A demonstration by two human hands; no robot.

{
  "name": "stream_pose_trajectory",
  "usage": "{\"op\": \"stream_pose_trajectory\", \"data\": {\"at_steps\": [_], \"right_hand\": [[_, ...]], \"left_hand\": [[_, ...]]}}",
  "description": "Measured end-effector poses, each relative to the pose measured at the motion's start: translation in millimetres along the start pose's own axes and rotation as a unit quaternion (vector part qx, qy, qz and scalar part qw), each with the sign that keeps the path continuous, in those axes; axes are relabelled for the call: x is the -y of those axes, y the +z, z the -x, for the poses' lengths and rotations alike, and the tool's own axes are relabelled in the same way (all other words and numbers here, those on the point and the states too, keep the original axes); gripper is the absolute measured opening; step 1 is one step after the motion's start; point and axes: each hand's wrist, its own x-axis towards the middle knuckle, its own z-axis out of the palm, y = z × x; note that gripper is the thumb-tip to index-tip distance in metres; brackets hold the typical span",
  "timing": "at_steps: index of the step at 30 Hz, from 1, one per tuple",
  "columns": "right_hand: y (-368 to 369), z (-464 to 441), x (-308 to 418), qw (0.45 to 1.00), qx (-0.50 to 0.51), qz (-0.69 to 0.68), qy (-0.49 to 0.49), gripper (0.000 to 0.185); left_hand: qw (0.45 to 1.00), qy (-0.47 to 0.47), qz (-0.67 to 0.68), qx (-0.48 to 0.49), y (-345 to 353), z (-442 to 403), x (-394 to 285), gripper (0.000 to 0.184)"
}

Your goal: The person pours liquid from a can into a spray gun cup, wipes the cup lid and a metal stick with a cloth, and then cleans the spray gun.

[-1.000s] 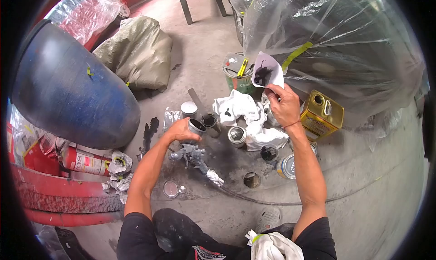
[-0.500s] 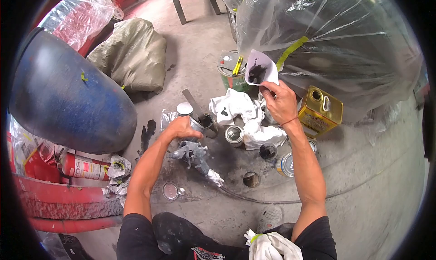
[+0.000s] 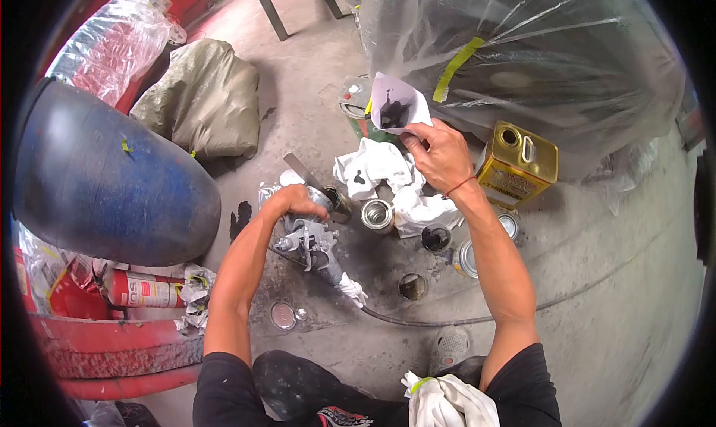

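Note:
My right hand (image 3: 441, 155) pinches the edge of a white paper cone strainer (image 3: 383, 93), its inside stained with wet black paint. The cone is held in the air in front of a green-labelled can (image 3: 355, 99). My left hand (image 3: 297, 202) is curled around the upper part of a grey, paint-smeared spray gun (image 3: 312, 246); its fingertips are partly hidden. Just past that hand are a white disc (image 3: 290, 177) and a flat metal stirring blade (image 3: 302, 170) standing in a dark, paint-coated can (image 3: 339, 203).
White rags (image 3: 377, 166) lie between the hands. An open metal can (image 3: 377, 215), a cup of black paint (image 3: 435, 238) and a gold thinner tin (image 3: 518, 162) stand nearby. A hose (image 3: 418, 322) crosses the floor. A blue barrel (image 3: 119, 173) is left, plastic-covered bulk (image 3: 552, 61) behind.
My right hand has brought the paper strainer a little to the left, across the green-labelled can. My left hand stays at the spray gun. The whole view has shifted slightly.

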Motion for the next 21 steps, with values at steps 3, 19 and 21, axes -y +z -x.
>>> {"op": "stream_pose_trajectory", "data": {"at_steps": [3,19,21], "right_hand": [[1,0,-2,1.000,0.020,0.005,0.011,0.017],[5,9,-14,0.978,0.188,0.088,0.008,0.020],[7,12,-20,0.965,0.252,0.066,0.042,0.021]], "left_hand": [[1.000,-0.012,-0.024,-0.003,-2,-4,-6,0.072],[0.999,-0.019,-0.021,-0.046,-4,15,-17,0.077],[0.998,-0.019,-0.023,-0.053,-2,12,-13,0.077]]}}
